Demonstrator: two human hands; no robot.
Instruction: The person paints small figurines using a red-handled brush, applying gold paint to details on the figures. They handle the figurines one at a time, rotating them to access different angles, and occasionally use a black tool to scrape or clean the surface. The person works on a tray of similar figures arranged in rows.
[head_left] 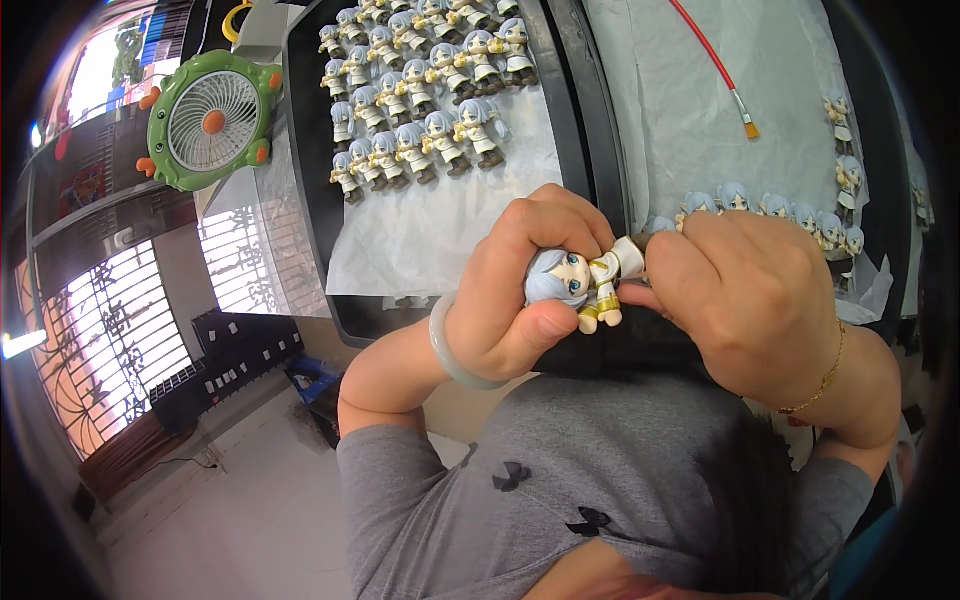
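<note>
A small figurine (578,277) with pale blue hair and a white and gold outfit lies sideways between my hands, close in front of my chest. My left hand (520,265) grips it by the head, thumb below and fingers curled over the top. Closed at the figurine's lower end is my right hand (745,285), its fingertips at the white skirt; its knuckles hide most of what the fingers pinch. Beyond my left hand, rows of similar figurines (415,90) lie on white paper in a black tray (572,90).
A second paper-lined tray (650,110) on the right holds several more figurines (848,180) along its right side and near end. A red-handled brush (715,60) lies on its paper. At the far left stands a green fan (213,122).
</note>
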